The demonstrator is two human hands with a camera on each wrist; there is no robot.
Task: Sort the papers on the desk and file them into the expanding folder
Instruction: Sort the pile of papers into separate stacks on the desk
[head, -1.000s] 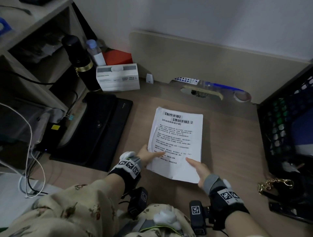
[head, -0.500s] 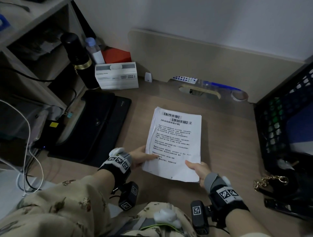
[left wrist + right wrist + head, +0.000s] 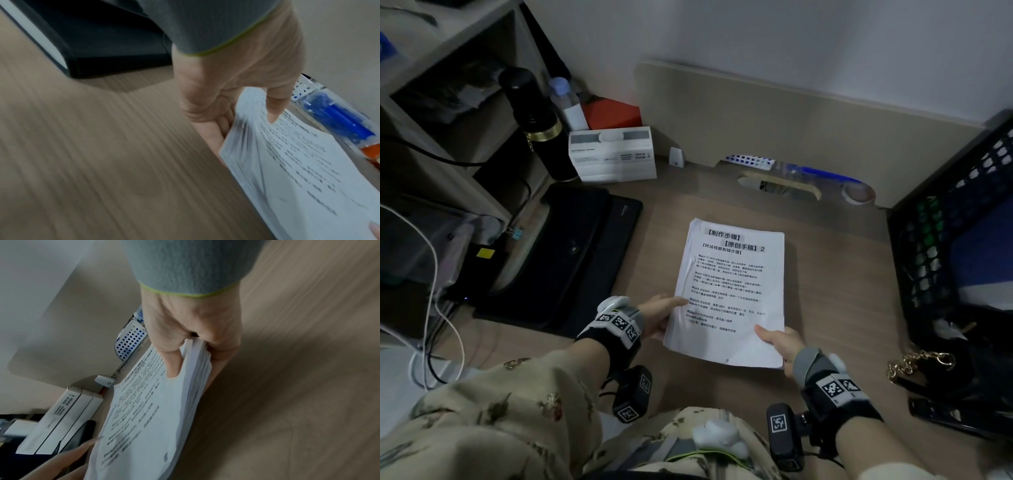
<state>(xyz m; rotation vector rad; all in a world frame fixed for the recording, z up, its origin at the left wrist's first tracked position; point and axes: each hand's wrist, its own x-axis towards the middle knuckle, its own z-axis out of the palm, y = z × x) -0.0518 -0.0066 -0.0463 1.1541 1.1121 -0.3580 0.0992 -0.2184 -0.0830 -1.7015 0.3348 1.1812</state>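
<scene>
A stack of white printed papers [image 3: 732, 291] is held just above the wooden desk [image 3: 835, 281], its near end raised. My left hand [image 3: 664, 313] pinches the stack's left edge, thumb on top and fingers underneath, as the left wrist view shows on the papers [image 3: 298, 170]. My right hand [image 3: 779, 342] grips the near right corner the same way; the right wrist view shows the thumb on the top sheet of the papers [image 3: 148, 410] and fingers below. The black expanding folder [image 3: 561, 260] lies flat and closed on the desk to the left.
A black flask [image 3: 536, 123], a clear bottle [image 3: 568, 101], a red box [image 3: 613, 113] and a white box [image 3: 613, 154] stand at the back left. A blue pen pack [image 3: 808, 171] lies along the back panel. A black mesh crate [image 3: 948, 233] stands at the right, shelving on the left.
Both hands have gone from resting on the stack to gripping its near edges, and the papers have shifted slightly toward me with the near end lifting.
</scene>
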